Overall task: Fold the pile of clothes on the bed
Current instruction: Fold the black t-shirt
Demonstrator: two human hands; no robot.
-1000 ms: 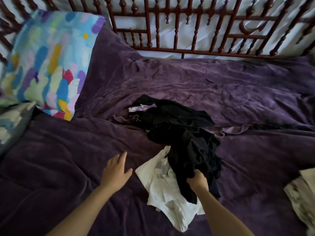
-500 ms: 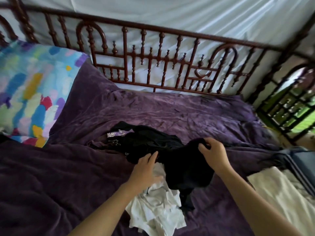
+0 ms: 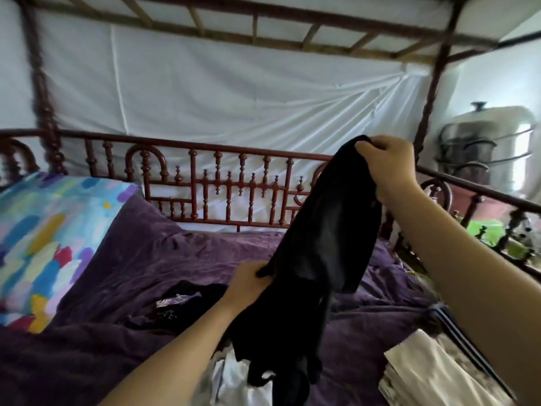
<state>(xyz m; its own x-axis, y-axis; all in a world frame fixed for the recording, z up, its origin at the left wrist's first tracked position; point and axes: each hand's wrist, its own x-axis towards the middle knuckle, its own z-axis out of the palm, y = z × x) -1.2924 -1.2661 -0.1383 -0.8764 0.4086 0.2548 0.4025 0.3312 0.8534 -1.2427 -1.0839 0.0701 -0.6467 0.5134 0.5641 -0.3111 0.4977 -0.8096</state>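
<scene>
A black garment (image 3: 319, 253) hangs in the air over the bed, stretched between both hands. My right hand (image 3: 389, 168) grips its top edge, held high in front of the headrail. Lower down, my left hand (image 3: 251, 281) pinches the garment's left edge. Its bottom end trails down onto a crumpled white garment (image 3: 234, 379) on the purple bedspread (image 3: 131, 259). Another dark garment with a light print (image 3: 178, 306) lies on the bedspread behind my left forearm.
A multicoloured pillow (image 3: 49, 238) leans at the left. A carved dark-red bed rail (image 3: 222, 189) runs across the back and along the right side. Pale folded cloth (image 3: 433, 373) lies at the lower right. A shiny metal vessel (image 3: 494, 145) stands beyond the bed.
My right hand has lifted the black garment well up off the pile. My left hand has moved from the white cloth to pinch the garment's edge. The camera has tilted upward.
</scene>
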